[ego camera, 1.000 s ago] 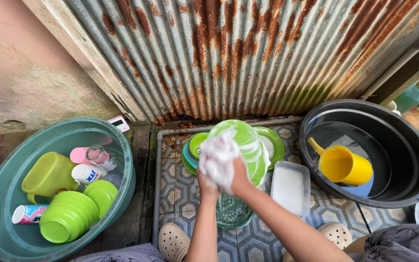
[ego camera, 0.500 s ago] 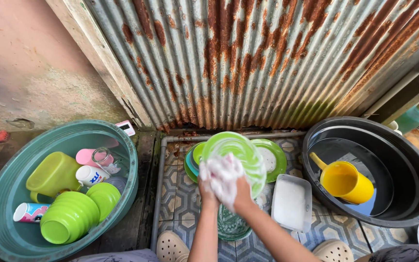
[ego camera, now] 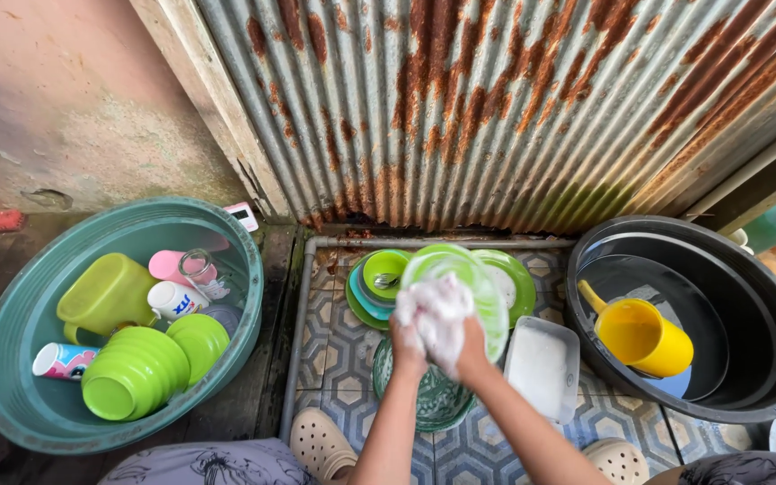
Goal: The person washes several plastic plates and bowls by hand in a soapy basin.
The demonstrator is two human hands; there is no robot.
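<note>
A: Rusty corrugated wall (ego camera: 496,108) behind, patterned tile floor (ego camera: 334,341) inside a low pipe frame. Where are the hands?

B: Both raised over the tiles. Left hand (ego camera: 409,346) grips the lower edge of a pale green plate (ego camera: 469,274), fingers closed on it, plate tilted up on edge. Right hand (ego camera: 471,350) presses a soapy white cloth (ego camera: 437,310) against the plate face, fingers curled shut around it.

A: What looks done?

B: My reading: the green basin (ego camera: 11,359) on the left holds finished pieces: stacked green bowls (ego camera: 136,373), a green jug (ego camera: 105,292), mugs, a glass.

A: And left?

B: A stack of green plates with a small bowl and spoon (ego camera: 386,274) behind the hands, a patterned dish (ego camera: 428,400) below them, a white tray (ego camera: 541,368) beside. Black tub (ego camera: 765,305) on the right holds water and a yellow scoop (ego camera: 639,337). Perhaps past halfway.
</note>
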